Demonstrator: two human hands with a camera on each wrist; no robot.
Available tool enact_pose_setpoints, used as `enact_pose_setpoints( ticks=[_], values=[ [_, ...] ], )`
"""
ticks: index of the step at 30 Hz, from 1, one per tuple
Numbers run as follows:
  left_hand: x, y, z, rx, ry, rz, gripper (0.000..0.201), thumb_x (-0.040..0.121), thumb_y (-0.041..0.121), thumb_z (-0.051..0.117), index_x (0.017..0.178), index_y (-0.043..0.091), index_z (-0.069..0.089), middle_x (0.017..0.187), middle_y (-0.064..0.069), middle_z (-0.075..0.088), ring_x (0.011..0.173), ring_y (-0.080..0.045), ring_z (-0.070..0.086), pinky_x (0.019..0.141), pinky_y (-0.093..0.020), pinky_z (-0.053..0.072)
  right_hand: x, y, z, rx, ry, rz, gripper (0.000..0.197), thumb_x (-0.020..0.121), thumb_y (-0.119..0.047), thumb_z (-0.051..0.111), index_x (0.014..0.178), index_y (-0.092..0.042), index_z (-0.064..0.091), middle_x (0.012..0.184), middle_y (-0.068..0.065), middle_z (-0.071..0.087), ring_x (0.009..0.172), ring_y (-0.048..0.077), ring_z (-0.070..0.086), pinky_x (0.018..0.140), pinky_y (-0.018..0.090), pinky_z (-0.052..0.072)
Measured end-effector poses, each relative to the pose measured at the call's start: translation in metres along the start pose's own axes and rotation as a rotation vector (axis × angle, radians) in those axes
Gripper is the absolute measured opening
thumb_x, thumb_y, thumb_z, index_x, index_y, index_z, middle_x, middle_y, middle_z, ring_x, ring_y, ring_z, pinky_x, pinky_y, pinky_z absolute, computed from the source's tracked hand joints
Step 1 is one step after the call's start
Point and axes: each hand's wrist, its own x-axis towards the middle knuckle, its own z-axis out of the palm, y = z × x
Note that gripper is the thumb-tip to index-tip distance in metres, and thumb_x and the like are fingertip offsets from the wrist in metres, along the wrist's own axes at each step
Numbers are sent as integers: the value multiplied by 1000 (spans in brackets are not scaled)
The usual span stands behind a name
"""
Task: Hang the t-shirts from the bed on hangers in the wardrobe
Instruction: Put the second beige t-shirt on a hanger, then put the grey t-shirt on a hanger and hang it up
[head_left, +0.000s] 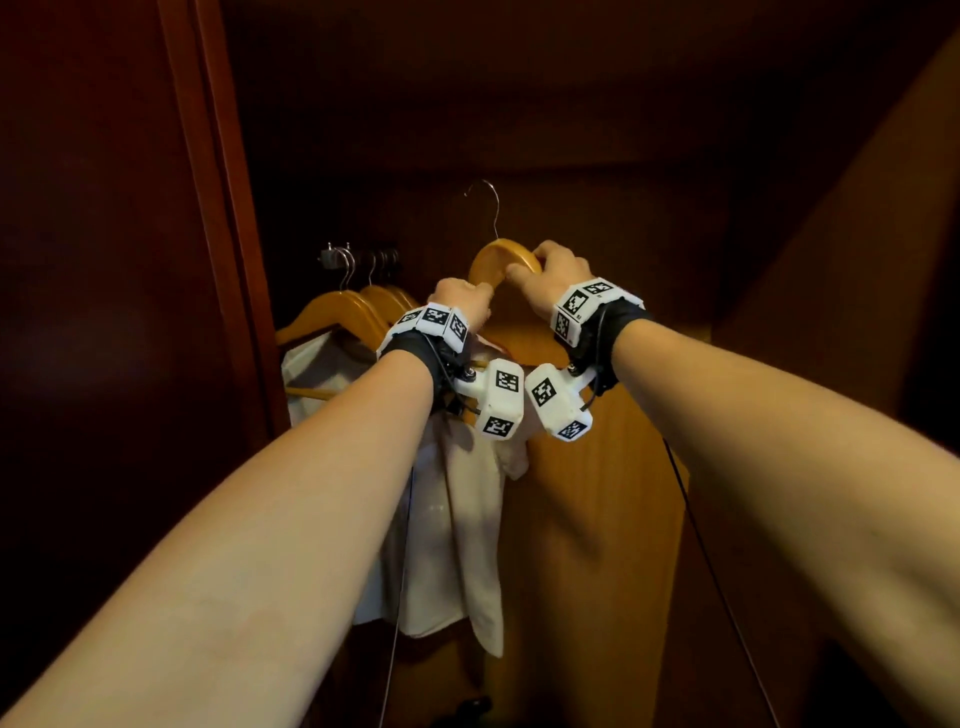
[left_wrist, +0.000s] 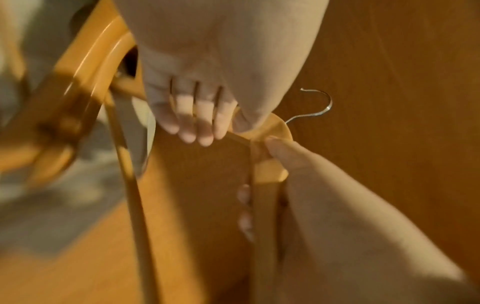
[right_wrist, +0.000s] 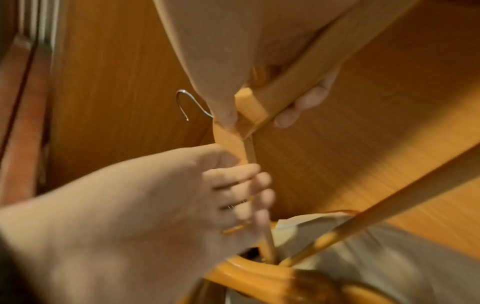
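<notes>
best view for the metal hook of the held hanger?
Head view: the metal hook stands whole against the dark wardrobe, clear of the rail, above the left hand and right hand. Both wrist views show it smaller, its shank partly behind a thumb.

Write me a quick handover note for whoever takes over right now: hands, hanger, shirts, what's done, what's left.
Left hand: grips the wooden hanger's left shoulder.
Right hand: fingers curled round its right shoulder, near the hook.
Hanger: bare, held up inside the wardrobe, hook free of the rail.
Done: one white shirt already hangs on a hanger at the left; spare hangers beside it.
Left: dress the held hanger, hook it on. The bed is out of view.
</notes>
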Motion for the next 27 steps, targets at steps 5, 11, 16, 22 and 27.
enact_pose_setpoints(
  ticks=[5,11,16,22,27],
  values=[
    [-50,-1,5,-335,-345,-116,25,97,27,50,104,6,62,96,-11,69,76,-20,65,60,-29,54,-54,2,-16,38,49,111,24,87,-43,65,105,-29,59,95,2,68,84,23,68,81,43,59],
    [-116,-22,24,-602,-625,-242,30,96,33,52,107,8,66,106,-10,73,92,-23,68,71,-31,53,-140,26,-54,23,67,233,23,92,-39,65,111,-26,61,86,-2,67,68,13,66,55,24,55],
    [-179,-49,62,-992,-802,-525,36,96,36,54,114,6,61,101,-7,70,85,-18,62,64,-26,46,-212,54,-94,61,53,316,20,91,-31,69,108,-22,65,92,2,71,74,15,70,71,28,56],
    [-273,-62,109,-1209,-908,-801,37,92,38,60,102,3,61,89,-8,66,75,-17,60,65,-24,41,-304,102,-141,33,108,420,8,90,-25,70,98,-21,69,85,-1,70,81,18,70,91,39,56],
    [-355,-56,154,-1197,-1042,-974,44,91,42,60,100,0,61,85,-10,65,74,-18,59,64,-23,39,-390,137,-191,-35,224,527,17,91,-20,70,108,-17,70,94,8,68,91,20,61,95,44,52]
  ],
)
